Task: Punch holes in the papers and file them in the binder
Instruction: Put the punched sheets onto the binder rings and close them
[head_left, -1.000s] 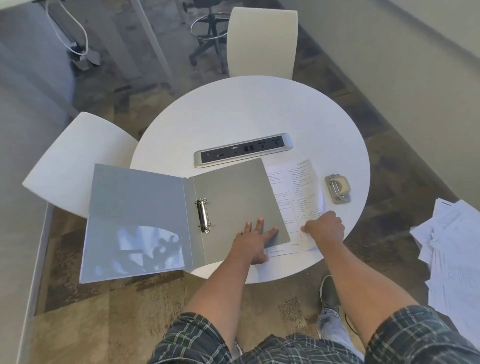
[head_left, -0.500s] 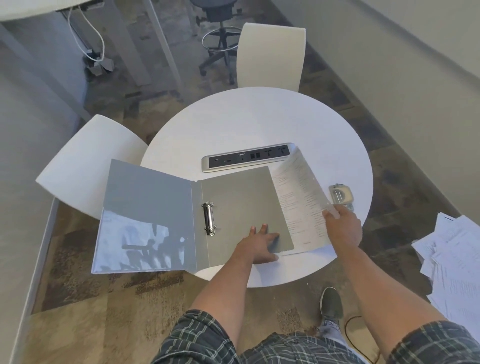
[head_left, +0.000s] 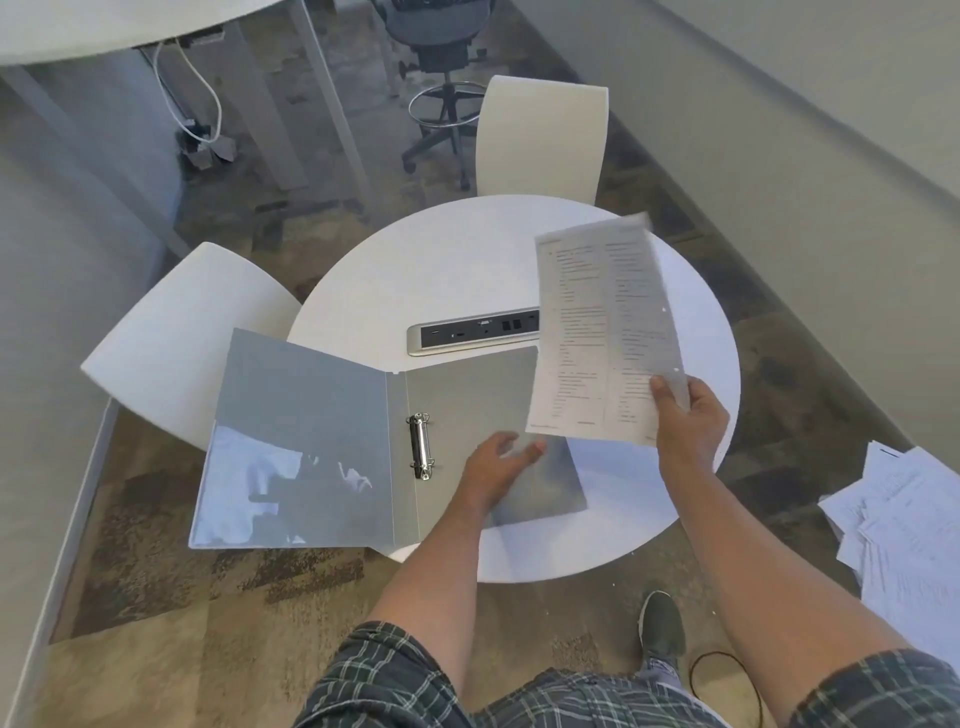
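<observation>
Fingers of my right hand (head_left: 688, 415) pinch the printed papers (head_left: 605, 332) by their near right corner, held above the table (head_left: 415, 270), long axis running away from me. Left hand (head_left: 498, 467) hovers blurred, fingers loosely spread, over the open binder (head_left: 322, 415); the sheets hide part of the power strip (head_left: 467, 332).

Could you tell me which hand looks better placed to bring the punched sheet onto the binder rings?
Probably the right hand: it already pinches the sheet, held up beside the open binder. The left hand is over the binder's right cover, near the rings, holding nothing.
</observation>
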